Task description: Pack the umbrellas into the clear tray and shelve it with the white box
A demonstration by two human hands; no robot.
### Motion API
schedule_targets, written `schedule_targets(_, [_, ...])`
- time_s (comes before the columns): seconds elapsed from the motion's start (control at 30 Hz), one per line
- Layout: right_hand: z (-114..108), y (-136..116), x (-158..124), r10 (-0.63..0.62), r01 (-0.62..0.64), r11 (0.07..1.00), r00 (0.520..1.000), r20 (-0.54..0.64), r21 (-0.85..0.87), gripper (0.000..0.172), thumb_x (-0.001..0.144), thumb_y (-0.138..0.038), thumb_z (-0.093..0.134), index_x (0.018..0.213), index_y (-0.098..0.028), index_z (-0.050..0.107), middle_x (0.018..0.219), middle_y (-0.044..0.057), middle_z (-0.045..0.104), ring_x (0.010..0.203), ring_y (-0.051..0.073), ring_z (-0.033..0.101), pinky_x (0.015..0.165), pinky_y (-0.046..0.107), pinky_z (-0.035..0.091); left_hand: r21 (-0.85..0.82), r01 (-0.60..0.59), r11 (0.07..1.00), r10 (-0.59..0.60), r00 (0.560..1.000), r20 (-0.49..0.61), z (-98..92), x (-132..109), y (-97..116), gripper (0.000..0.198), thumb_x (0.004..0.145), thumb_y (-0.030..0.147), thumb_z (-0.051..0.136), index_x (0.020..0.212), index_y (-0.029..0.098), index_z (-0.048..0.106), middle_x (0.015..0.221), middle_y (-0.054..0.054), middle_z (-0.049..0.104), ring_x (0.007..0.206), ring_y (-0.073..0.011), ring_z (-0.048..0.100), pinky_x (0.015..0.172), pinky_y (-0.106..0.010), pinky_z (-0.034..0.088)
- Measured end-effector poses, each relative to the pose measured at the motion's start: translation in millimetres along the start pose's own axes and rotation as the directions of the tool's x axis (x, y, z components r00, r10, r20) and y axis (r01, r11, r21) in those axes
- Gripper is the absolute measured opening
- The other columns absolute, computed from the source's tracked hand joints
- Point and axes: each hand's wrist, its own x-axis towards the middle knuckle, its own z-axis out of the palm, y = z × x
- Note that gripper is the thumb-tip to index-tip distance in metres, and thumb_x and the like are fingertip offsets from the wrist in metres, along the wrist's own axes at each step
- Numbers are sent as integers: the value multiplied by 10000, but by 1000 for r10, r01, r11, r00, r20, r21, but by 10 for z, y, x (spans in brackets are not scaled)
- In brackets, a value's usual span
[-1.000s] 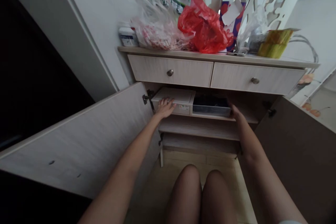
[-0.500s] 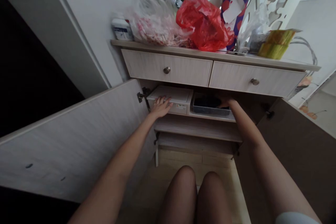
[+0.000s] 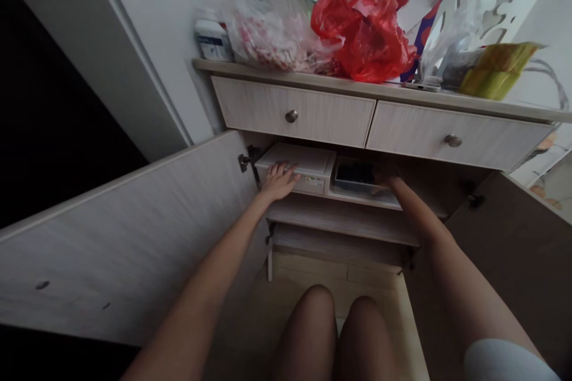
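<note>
My left hand (image 3: pixel 280 181) rests with its fingers spread over the front top edge of a white lidded box (image 3: pixel 298 158), on the upper shelf of the open cabinet. Beside that box, to the right, sits a clear plastic bin (image 3: pixel 360 187) with something dark (image 3: pixel 355 171) in it, whose kind I cannot make out. My right hand (image 3: pixel 388 180) is at the right end of this bin, next to the dark contents. Shadow and blur hide its fingers, so their grip is unclear.
Cabinet doors stand open at left (image 3: pixel 147 232) and right (image 3: pixel 504 256). Above are two closed drawers (image 3: pixel 295 101). The top holds a red plastic bag (image 3: pixel 361 30), a clear bag (image 3: pixel 277 36), a white bottle (image 3: pixel 212 38) and a yellow package (image 3: pixel 498 71). My knees (image 3: pixel 319 315) are below.
The view has shifted slightly, so the cabinet appears a little larger and farther right. My left hand stays on the white box. My right hand has moved slightly within the bin area.
</note>
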Motion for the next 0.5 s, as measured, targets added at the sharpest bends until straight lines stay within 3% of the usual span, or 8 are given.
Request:
schedule_targets(0.17, [-58,-111,-6,-5,29,979,993,117,-202,210,744,-328,767,850,-162,693,946,144,724,1160,346,618,1107,561,352,11,-12,1000,12,1000,-5,-13,-6,8,624,993,538,202,1502,244,414,1575,-108,381,1472,-326,281,1203,-507,185])
schedule_targets(0.3, [-268,-325,51,-70,105,950,989,126,-295,510,558,-204,891,1027,-157,698,1170,158,689,1314,385,487,1175,548,254,22,3,1000,-3,1000,5,-30,-3,17,623,992,545,203,1496,251,421,1572,-95,387,1474,-314,282,1208,-496,176])
schedule_targets(0.4, [-528,-443,45,-124,155,891,987,98,-426,561,695,-316,826,1194,-128,649,1294,182,627,1383,376,405,1168,533,276,9,-2,1000,2,1000,13,-41,0,18,627,992,542,206,1499,241,420,1574,-106,383,1474,-319,282,1204,-506,179])
schedule_targets(0.5, [-826,-418,-65,-37,6,822,998,-43,-569,657,808,-458,709,1338,-99,561,1369,209,565,1409,377,373,1142,560,311,-3,-13,1000,13,1000,5,-39,-2,14,627,991,539,205,1497,240,424,1573,-113,382,1472,-325,284,1199,-519,184])
